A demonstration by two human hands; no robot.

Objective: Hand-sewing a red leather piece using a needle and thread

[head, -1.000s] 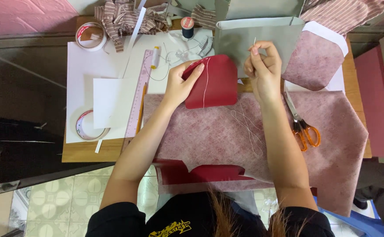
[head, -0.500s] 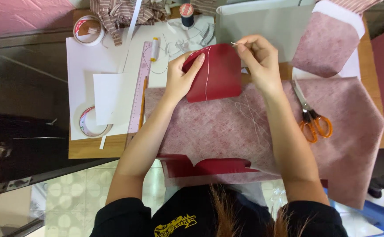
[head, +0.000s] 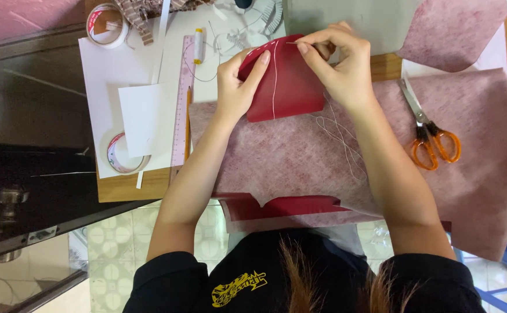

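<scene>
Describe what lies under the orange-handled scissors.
The scissors rest on mottled pink fabric spread over the wooden table. Whatever lies beneath that fabric is covered.

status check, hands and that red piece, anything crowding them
Left hand grips red piece. Right hand pinches needle at its top edge. Scissors lie apart, right side.

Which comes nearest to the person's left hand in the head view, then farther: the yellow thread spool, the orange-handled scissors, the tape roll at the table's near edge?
From the left hand:
1. Yellow thread spool, just up and to its left.
2. Tape roll, lower left on the white paper.
3. Orange-handled scissors, far across on the right, on the pink fabric.
</scene>
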